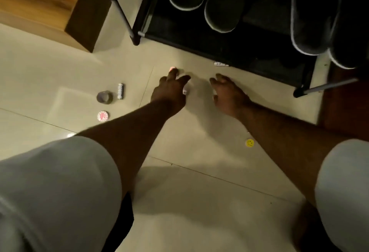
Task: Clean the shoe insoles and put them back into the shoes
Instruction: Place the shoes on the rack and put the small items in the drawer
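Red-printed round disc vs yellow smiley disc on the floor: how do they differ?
The red-printed disc is white with red markings; the smiley disc is yellow with a dark face. The red-printed disc looks larger. It lies outside the left forearm, near the tape roll and small cylinder; the smiley disc lies between the forearms, beside the right one. Both are round, flat on the tile floor, untouched.

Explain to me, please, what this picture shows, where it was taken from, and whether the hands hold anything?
There is no machine here: a person wears a camera on the head, looking down at their own arms. The left hand and right hand reach over a tiled floor towards a dark shoe rack that carries grey slippers. The fingers are spread and loose; neither hand plainly holds anything. On the floor lie a tape roll, a small tube, a round red-printed disc and a yellow smiley sticker. No insoles show.
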Demonstrator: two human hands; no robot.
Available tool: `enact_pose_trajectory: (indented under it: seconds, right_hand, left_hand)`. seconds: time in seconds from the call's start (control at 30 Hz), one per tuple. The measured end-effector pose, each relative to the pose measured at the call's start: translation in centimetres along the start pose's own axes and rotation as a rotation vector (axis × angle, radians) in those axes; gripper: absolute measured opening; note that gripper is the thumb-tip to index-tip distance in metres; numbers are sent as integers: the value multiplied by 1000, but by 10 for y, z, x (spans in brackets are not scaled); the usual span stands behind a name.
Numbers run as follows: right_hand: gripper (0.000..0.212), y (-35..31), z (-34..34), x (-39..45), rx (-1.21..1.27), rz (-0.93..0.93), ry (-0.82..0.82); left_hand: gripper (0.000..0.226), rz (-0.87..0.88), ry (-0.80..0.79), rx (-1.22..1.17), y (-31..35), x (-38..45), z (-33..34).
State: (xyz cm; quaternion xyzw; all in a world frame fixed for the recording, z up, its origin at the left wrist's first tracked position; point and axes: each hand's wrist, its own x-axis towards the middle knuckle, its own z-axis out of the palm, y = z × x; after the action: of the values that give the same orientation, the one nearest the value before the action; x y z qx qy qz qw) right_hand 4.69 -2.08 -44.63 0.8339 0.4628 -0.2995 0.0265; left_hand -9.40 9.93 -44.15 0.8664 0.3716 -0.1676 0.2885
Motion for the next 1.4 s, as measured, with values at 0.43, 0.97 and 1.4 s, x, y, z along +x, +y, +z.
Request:
enact_pose_trajectory:
  seconds: [0.43,0.97,1.4]
  right_hand:
    - [65,9,25,40,-321,-49,350]
    - [43,23,-23,-23,-73,-72,290]
    - [26,106,-211,-384,396,48,972]
  left_hand:
    - [55,-33,79,7,-10,50,18]
    - [14,0,166,-8,23,-3,-6]
    - [28,751,142,-152,363,-232,-105]
